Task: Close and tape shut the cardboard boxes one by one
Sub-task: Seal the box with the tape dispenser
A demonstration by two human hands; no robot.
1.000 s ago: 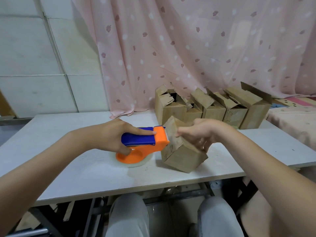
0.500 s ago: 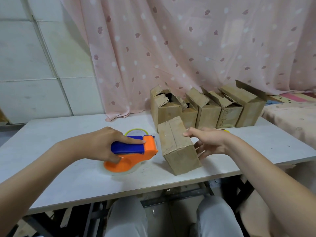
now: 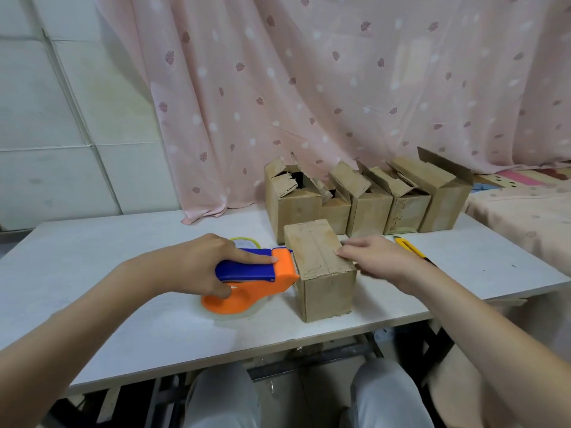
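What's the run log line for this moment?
left hand: grips tape dispenser | right hand: steadies closed box | other boxes: open

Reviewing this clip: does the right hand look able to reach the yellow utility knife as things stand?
Probably yes. The yellow utility knife lies on the bare table just beyond the right hand, which rests open on the closed box and holds nothing. Nothing lies between them.

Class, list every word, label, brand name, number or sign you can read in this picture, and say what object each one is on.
None can be read.
Tape dispenser: no visible lettering.
Closed box: plain cardboard.
Open boxes: faint marks on one front, too blurred to read.
Yellow utility knife: too small to tell.
Curtain: leaf and dot pattern only.
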